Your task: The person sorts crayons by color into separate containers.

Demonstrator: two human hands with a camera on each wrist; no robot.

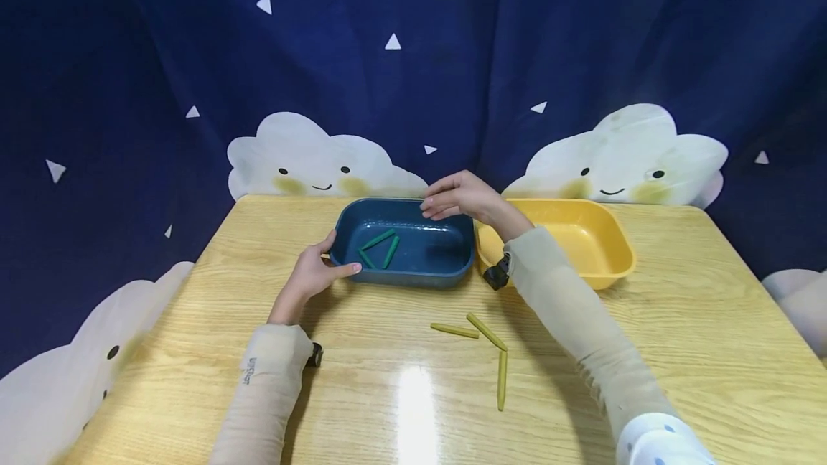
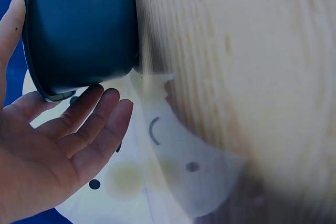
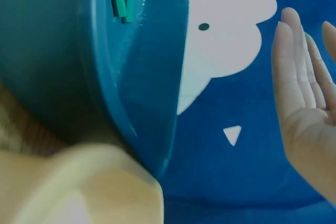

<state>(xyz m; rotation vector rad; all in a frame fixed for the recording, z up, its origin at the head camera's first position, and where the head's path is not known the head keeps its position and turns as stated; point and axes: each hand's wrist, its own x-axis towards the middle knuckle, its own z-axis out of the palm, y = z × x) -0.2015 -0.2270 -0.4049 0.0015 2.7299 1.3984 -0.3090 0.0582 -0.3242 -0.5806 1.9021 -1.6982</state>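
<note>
My left hand (image 1: pixel 313 271) grips the left end of a dark blue plastic bin (image 1: pixel 420 278), its thumb on the rim at the near corner. In the left wrist view the fingers (image 2: pixel 100 132) lie along the bin's outer end wall. Three green crayons (image 1: pixel 390 252) rest on the bin's floor, toward its left side. My right hand (image 1: pixel 461 196) hovers over the bin's far right corner with fingers extended, holding nothing visible. The right wrist view shows its palm and straight fingers (image 3: pixel 296 72) raised above the rim.
A yellow bin (image 1: pixel 604 239) stands right beside the blue one, partly hidden by the right forearm. Three yellow crayons (image 1: pixel 454 330) lie on the wooden table (image 1: pixel 362 393) in front of the bins. Behind the table hangs a dark blue curtain (image 1: pixel 446 92) with cloud prints.
</note>
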